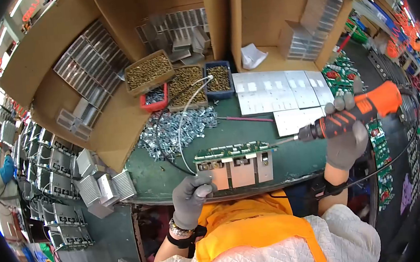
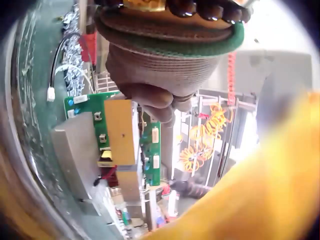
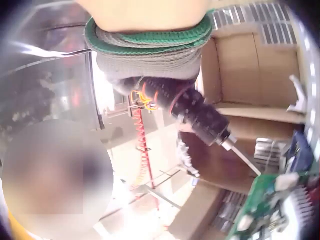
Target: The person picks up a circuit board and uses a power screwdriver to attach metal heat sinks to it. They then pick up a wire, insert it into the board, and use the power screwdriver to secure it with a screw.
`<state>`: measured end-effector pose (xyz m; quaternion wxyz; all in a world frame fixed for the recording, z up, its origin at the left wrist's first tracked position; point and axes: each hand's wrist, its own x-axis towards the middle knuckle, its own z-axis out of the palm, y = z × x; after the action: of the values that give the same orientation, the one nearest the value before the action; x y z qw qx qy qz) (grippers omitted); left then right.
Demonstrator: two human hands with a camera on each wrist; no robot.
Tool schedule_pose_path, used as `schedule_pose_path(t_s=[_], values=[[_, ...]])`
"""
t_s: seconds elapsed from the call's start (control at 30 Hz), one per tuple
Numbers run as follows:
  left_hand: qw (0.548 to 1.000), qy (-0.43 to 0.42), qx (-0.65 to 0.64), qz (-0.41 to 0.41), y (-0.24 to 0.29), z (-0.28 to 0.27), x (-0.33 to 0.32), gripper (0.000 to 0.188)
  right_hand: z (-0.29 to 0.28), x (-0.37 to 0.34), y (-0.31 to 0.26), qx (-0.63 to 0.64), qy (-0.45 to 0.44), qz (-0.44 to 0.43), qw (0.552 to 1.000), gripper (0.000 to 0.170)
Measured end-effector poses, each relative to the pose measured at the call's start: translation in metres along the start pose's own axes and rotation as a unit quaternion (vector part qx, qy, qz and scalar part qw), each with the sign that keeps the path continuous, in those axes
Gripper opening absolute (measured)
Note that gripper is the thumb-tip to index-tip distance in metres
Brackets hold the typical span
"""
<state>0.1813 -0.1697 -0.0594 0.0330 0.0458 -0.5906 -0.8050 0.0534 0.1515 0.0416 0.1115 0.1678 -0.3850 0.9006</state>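
Note:
A green circuit board (image 1: 234,151) with metal heat sink blocks (image 1: 244,174) along its near side stands at the front of the green bench. My gloved left hand (image 1: 191,200) holds it at the left end, fingers curled at the nearest block. In the left wrist view the fingers (image 2: 150,95) overlap the block's top, which hides their tips. My gloved right hand (image 1: 346,146) grips an orange and black power screwdriver (image 1: 363,111), pointing left. Its long bit (image 3: 245,159) reaches the board's right end, tip right at the edge.
Behind the board lie a heap of small metal clips (image 1: 177,129), bins of brass-coloured screws (image 1: 186,85) and flat metal plates (image 1: 261,91). A white-tipped cable (image 1: 183,143) loops down near my left hand. Cardboard boxes (image 1: 269,6) stand at the back; finned heat sinks (image 1: 105,187) sit left.

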Motion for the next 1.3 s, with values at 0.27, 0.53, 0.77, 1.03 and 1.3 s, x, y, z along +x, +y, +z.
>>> schedule_pose_path(t_s=[0.27, 0.53, 0.77, 1.03, 1.3], values=[[0.973, -0.024, 0.209, 0.091, 0.018, 0.013, -0.004, 0.034, 0.076, -0.021, -0.011, 0.095, -0.231, -0.099, 0.963, 0.066], [0.997, -0.072, -0.028, -0.029, 0.023, 0.033, -0.001, 0.02, 0.108, -0.042, 0.007, 0.158, -0.254, -0.086, 0.95, 0.052], [0.974, -0.139, -0.065, -0.164, 0.038, 0.028, 0.002, 0.023, 0.094, -0.034, 0.002, 0.159, -0.297, 0.016, 0.941, 0.059], [0.884, -0.079, 0.372, 0.271, 0.032, 0.025, 0.01, 0.056, 0.074, -0.026, 0.03, 0.212, -0.144, 0.005, 0.967, 0.062], [0.783, -0.049, 0.524, 0.332, 0.001, -0.002, 0.037, 0.104, 0.052, -0.011, 0.003, 0.244, -0.109, -0.061, 0.962, 0.057]])
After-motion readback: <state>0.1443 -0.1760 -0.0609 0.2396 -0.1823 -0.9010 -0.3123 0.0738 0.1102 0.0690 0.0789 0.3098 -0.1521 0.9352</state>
